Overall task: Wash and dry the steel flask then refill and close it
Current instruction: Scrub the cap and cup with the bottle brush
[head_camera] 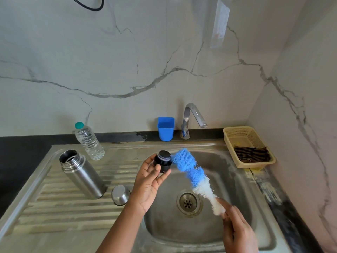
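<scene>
The steel flask stands open and upright on the sink's ribbed drainboard. Its steel cup lid lies upside down just to the right of it. My left hand holds the black inner stopper over the left rim of the basin. My right hand grips the bottom end of a blue and white bottle brush. The brush's blue tip touches the side of the stopper.
A plastic water bottle with a green cap stands behind the flask. A blue plastic cup and the tap are at the back. A beige basket holding a dark cloth sits right of the sink basin, above its drain.
</scene>
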